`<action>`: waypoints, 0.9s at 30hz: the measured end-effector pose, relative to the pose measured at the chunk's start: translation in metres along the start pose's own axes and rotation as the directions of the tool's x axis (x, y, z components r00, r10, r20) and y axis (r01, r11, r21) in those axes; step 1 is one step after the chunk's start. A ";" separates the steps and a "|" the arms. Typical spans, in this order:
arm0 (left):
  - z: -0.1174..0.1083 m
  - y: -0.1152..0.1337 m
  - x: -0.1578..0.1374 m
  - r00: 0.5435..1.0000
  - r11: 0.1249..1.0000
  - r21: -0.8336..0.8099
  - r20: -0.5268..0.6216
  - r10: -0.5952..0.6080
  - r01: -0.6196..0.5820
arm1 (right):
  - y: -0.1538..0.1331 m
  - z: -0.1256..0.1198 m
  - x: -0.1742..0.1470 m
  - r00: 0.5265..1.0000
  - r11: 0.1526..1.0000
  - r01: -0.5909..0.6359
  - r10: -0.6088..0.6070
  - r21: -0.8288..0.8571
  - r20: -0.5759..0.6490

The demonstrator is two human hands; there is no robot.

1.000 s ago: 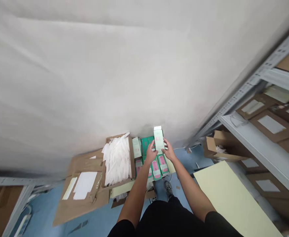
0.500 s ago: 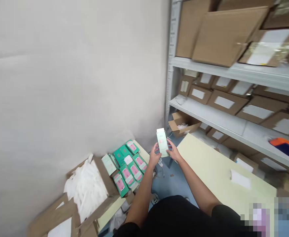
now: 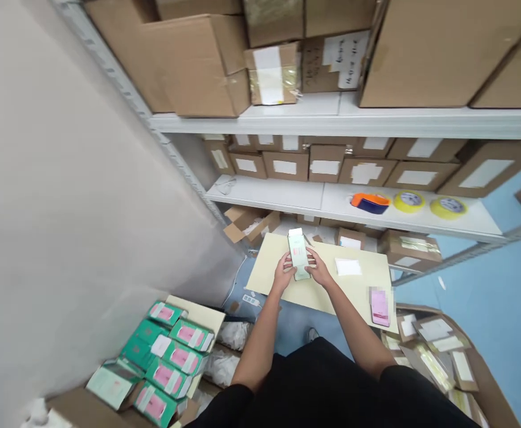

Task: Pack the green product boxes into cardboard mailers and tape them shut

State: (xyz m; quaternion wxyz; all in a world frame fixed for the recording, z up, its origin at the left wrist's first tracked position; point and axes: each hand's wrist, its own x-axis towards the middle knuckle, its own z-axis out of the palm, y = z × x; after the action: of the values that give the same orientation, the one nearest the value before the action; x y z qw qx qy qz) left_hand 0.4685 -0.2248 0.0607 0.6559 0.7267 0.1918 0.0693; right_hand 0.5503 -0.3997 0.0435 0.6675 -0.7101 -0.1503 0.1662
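Both my hands hold one small pale green carton [image 3: 298, 255] with a white open flap at its far end. My left hand [image 3: 283, 273] grips its left side and my right hand [image 3: 319, 270] grips its right side. The carton hovers over the far part of a pale yellow table [image 3: 287, 285]. A white slip of paper [image 3: 348, 267] lies on the table just right of my right hand.
Green and pink cartons [image 3: 166, 356] are piled at lower left by the wall. A grey shelf [image 3: 331, 202] behind the table carries brown boxes, an orange tape dispenser [image 3: 369, 203] and two yellow tape rolls [image 3: 429, 204]. A pink item [image 3: 379, 304] lies on the table's right edge.
I have turned right from the pile of green cartons to the yellow table, carrying the pale green carton in both hands.
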 end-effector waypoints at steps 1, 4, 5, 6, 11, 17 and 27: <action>0.011 0.001 0.007 1.000 1.000 -0.006 0.021 -0.014 0.015 | 0.001 -0.012 -0.001 1.000 1.000 -0.006 0.006 0.000 -0.020; 0.033 -0.002 0.024 0.996 0.998 0.019 0.062 -0.065 0.064 | 0.007 -0.034 -0.002 0.998 1.000 -0.009 0.009 0.003 -0.056; 0.036 -0.004 0.029 0.995 0.996 0.041 0.067 -0.078 0.075 | 0.009 -0.038 -0.001 0.998 1.000 -0.009 0.009 0.007 -0.059; 0.038 -0.006 0.033 0.994 0.994 0.064 0.068 -0.088 0.084 | 0.011 -0.040 0.000 0.998 1.000 -0.015 0.015 0.015 -0.057; 0.032 -0.017 0.051 0.994 0.995 0.080 0.080 -0.067 0.061 | 0.021 -0.030 0.014 0.994 0.984 -0.094 0.100 0.154 -0.032; 0.014 -0.035 0.061 0.963 0.966 -0.191 0.239 -0.129 0.177 | 0.033 -0.004 0.027 0.977 0.936 -0.160 0.195 0.314 -0.081; -0.002 -0.093 0.073 0.894 0.963 0.090 0.358 -0.269 0.254 | 0.093 0.045 0.011 0.891 0.931 -0.281 0.343 0.231 -0.298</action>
State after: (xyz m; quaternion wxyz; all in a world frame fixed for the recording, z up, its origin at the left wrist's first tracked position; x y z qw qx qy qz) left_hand 0.5171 -0.1895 -0.0407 0.6686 0.7076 0.1630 -0.1604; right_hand 0.5396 -0.3602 -0.0517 0.7095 -0.6789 0.0968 0.1623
